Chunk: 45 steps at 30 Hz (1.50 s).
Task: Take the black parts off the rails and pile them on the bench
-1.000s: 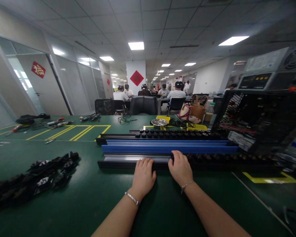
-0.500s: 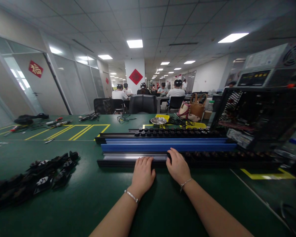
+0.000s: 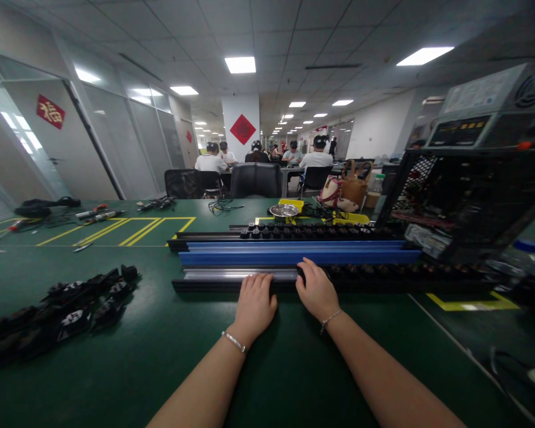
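A long black rail [image 3: 214, 286] with a shiny metallic channel [image 3: 214, 274] lies crosswise in front of me. My left hand [image 3: 255, 304] curls its fingers over the near edge of this rail, thumb out to the side. Just to the right, my right hand [image 3: 315, 292] has its fingers closed around a small black part [image 3: 301, 274] at the channel. Its exact kind is mostly hidden by the fingers. Rightward from there, a row of black parts [image 3: 383, 272] fills the rail. Directly behind runs a blue rail [image 3: 249, 257].
Another row of black parts [image 3: 285, 232] sits behind the blue rail. Black parts [image 3: 71, 309] lie at the left on the green table [image 3: 160, 368]. An open computer case [image 3: 472, 202] stands at right. A metal bowl [image 3: 284, 211] and cables [image 3: 223, 205] are farther back; people sit beyond.
The view has shifted slightly, so everything appears a little higher and farther left. Both hands keep about the same places on the rail.
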### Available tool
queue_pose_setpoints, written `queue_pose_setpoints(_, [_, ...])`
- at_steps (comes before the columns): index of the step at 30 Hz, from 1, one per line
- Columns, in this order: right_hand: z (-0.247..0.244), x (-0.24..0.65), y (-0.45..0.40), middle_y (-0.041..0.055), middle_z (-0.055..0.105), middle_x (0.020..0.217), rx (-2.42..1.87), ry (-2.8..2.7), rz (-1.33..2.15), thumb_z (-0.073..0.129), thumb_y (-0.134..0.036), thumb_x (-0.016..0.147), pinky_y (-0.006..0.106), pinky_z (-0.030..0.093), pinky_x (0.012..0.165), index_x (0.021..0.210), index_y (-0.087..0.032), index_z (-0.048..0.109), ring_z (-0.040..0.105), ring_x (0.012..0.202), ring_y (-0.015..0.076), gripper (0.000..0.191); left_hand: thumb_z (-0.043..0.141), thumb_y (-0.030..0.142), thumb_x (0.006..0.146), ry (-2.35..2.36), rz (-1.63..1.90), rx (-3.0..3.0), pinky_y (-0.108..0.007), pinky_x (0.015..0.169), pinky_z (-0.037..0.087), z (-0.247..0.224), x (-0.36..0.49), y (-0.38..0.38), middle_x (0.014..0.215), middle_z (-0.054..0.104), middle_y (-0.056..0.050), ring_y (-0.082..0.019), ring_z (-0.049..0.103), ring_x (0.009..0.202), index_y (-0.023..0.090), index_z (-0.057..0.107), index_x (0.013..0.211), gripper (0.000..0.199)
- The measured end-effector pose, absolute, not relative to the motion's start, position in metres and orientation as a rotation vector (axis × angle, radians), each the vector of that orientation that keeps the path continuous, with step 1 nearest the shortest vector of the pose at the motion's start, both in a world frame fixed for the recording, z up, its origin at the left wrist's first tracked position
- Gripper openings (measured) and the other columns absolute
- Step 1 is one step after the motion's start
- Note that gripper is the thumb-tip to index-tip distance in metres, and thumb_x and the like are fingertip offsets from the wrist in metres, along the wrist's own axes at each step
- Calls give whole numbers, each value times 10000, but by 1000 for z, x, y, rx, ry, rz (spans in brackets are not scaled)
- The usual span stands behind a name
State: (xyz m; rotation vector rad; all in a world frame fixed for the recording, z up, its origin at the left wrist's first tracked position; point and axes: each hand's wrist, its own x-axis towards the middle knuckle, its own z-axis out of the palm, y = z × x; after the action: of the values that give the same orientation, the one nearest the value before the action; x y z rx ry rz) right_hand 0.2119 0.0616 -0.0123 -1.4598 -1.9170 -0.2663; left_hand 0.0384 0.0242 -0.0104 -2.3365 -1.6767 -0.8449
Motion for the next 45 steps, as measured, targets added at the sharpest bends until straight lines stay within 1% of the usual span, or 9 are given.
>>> queue_pose_setpoints(7, [-11,212,60,143,530,1294,-1470,-1934,-223,427,-192,824,357,396,988,1126,-113,572,502,1149,233,344,514,233,798,-1678,-790,-2335,-436,1018,338,-12,38,25,1193,595,-95,-264,486,1140,179,511,1218,424])
queue_pose_setpoints(11, [-11,211,60,145,510,1308,-1477,-1930,-189,433,-190,819,355,397,981,1103,-124,566,483,1177,232,321,519,249,795,-1694,-782,-2344,-436,1040,311,-11,39,24,1208,588,-95,-262,474,1154,173,486,1252,464])
queue_pose_setpoints(18, [-12,211,61,141,527,1283,-1459,-1933,-204,429,-187,819,352,402,979,1096,-124,567,492,1165,233,316,540,270,777,-1683,-789,-2371,-534,1083,209,-10,50,20,1274,555,-76,-261,445,1197,239,427,1301,537])
queue_pose_setpoints(23, [-12,209,61,145,531,1280,-1422,-1949,-200,421,-180,818,366,404,983,1094,-127,574,484,1181,234,320,534,297,785,-1701,-800,-2338,-574,1069,206,-10,56,20,1267,561,-93,-274,459,1178,237,415,1314,546])
queue_pose_setpoints(28, [-12,208,61,149,543,1263,-1404,-1974,-185,416,-177,819,358,394,1000,1098,-113,577,480,1185,230,328,525,343,802,-1717,-758,-2298,-595,1050,219,-10,63,21,1322,515,-124,-294,440,1194,208,414,1314,541])
queue_pose_setpoints(31, [-13,208,62,149,551,1251,-1388,-1974,-186,417,-175,818,365,395,1003,1091,-112,579,493,1171,234,324,520,349,806,-1714,-727,-2280,-591,1045,230,-11,65,20,1337,498,-136,-302,422,1210,187,421,1308,537])
queue_pose_setpoints(36, [-15,209,64,160,564,1230,-1343,-1976,-206,431,-174,812,397,411,990,1074,-118,583,517,1140,245,308,499,321,818,-1689,-707,-2291,-541,1083,217,-14,62,20,1336,499,-112,-262,400,1241,188,420,1303,509])
queue_pose_setpoints(40, [-15,210,64,169,563,1231,-1331,-1975,-209,434,-172,813,390,420,983,1065,-107,583,513,1143,248,300,499,311,817,-1666,-695,-2299,-525,1097,211,-16,59,20,1348,491,-97,-250,382,1262,193,434,1289,490])
queue_pose_setpoints(45, [-14,210,63,157,569,1225,-1331,-1976,-213,439,-172,814,382,417,985,1062,-111,583,523,1120,244,293,500,300,815,-1665,-699,-2312,-521,1100,208,-16,58,21,1347,494,-92,-247,382,1264,199,446,1280,479])
